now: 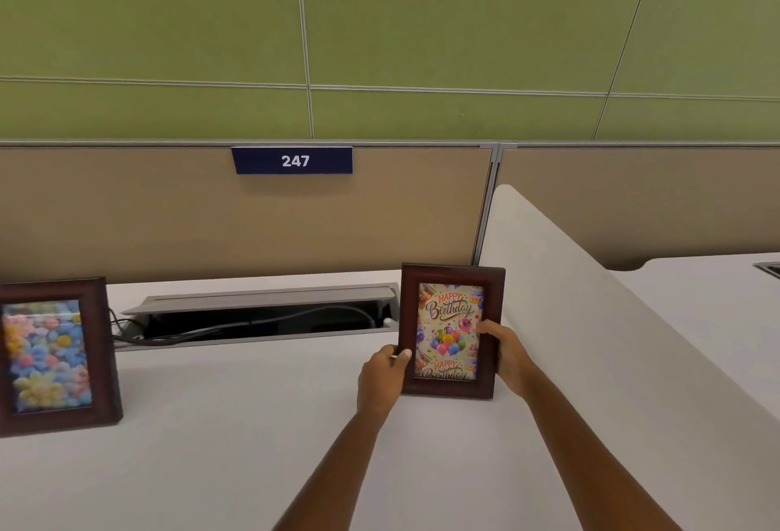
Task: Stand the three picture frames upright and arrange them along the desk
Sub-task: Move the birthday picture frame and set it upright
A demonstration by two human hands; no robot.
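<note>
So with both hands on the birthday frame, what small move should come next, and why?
Probably let go with both hands, gently. The birthday frame already stands upright on the desk, left hand and right hand gripping its sides; the flower frame stands unaided.

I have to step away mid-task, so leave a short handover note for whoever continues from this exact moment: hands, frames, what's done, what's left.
Left hand: gripping the left edge of the birthday frame.
Right hand: gripping its right edge.
Birthday frame: upright, at the right end of the desk, beside the white divider; whether it already stands on its own cannot be told.
Flower frame: standing upright at the left, untouched.
Third frame: not in view.
Done: flower frame placed.
Left: let go of the birthday frame once it is steady, then find and stand the third, probably in the gap in front of the open cable tray.
</note>
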